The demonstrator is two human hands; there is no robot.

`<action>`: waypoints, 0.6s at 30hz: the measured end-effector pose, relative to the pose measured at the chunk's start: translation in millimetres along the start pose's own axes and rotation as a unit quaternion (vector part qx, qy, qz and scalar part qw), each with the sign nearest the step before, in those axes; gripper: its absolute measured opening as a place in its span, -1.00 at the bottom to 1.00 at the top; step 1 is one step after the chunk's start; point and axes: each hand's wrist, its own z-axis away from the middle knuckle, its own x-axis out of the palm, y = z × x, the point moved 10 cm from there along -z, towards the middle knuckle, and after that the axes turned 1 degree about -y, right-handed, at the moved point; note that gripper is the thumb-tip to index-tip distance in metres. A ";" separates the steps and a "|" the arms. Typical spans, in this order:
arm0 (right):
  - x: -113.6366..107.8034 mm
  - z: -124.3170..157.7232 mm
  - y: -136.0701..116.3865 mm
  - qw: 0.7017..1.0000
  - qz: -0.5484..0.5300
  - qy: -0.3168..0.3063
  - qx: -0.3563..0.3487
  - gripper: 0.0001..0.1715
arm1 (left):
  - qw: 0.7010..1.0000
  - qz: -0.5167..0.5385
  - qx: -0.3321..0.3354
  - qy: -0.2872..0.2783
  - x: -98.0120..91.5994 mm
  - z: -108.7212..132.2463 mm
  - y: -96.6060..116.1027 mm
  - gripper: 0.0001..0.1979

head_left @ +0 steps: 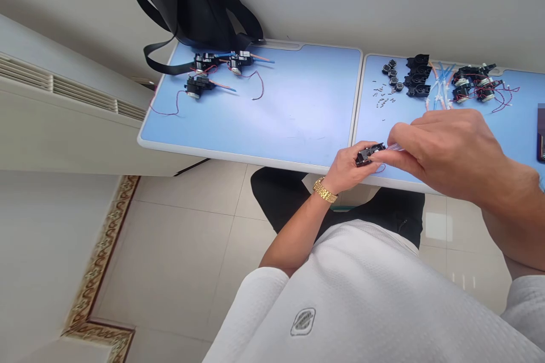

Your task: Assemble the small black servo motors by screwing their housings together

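At the table's front edge, my left hand (344, 169) is closed around a small black plastic assembly (365, 156). A short red wire (380, 168) hangs by it. My right hand (451, 150) comes in from the right, its thumb and fingers pinching a slim see-through rod (395, 147). The rod's near end meets the black assembly, and the exact contact is hidden by my thumb. Further back lie several small black round parts (393, 81), scattered tiny screws (381, 99) and a stack of black housings (418, 76).
Blue and orange tubes (441, 85) and finished-looking black units with red wires (477, 83) lie at the back right. More wired units (200, 85) sit on the left table (298, 108), before a black bag (196, 5). A dark device (541, 142) is at the right edge.
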 end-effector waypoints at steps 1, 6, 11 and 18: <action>-0.1 0.4 1.6 1.000 0.006 0.001 0.007 -0.36 | 1.000 -0.001 0.001 0.000 0.1 -0.1 -0.6 -0.53; -2.0 2.3 -3.4 1.000 0.000 -0.003 -0.007 -0.44 | 1.000 0.005 0.008 0.004 -0.6 0.0 2.8 -0.56; -2.3 2.7 -12.2 0.997 -0.058 -0.017 -0.046 -0.59 | 1.000 0.006 0.004 0.001 -1.0 0.5 7.3 -0.60; -0.5 4.0 0.2 1.000 0.012 -0.015 -0.007 -0.43 | 1.000 -0.015 0.006 0.001 -0.9 0.3 5.4 -0.55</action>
